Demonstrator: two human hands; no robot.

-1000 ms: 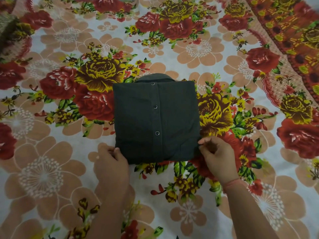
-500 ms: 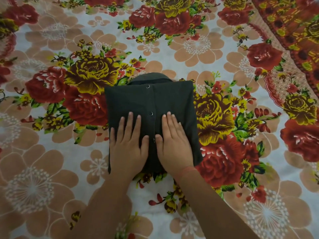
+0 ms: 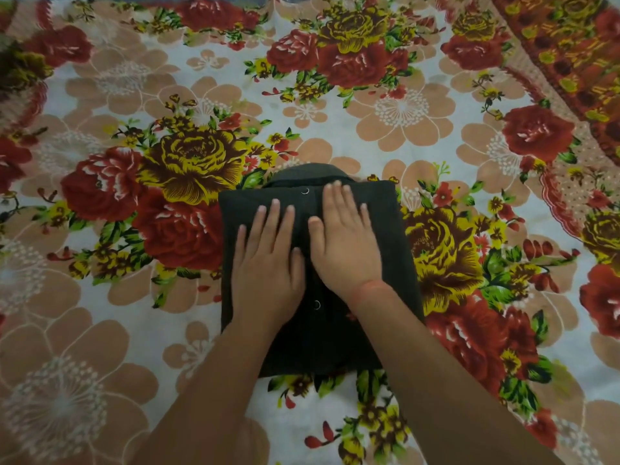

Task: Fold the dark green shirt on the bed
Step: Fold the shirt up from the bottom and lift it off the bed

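Pressing the folded dark green shirt (image 3: 389,236) on the bed (image 3: 100,330)
My left hand (image 3: 268,266) and right hand (image 3: 345,246) lie flat, fingers straight; collar (image 3: 302,172) points away, placket (image 3: 315,333) running lengthwise

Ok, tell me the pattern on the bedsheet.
The bedsheet is white with big red, yellow and peach flowers; the head view shows it best.

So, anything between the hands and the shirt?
Nothing visible. The left hand and right hand both lie flat, directly on the folded dark green shirt. Only the floral bedsheet surrounds it.
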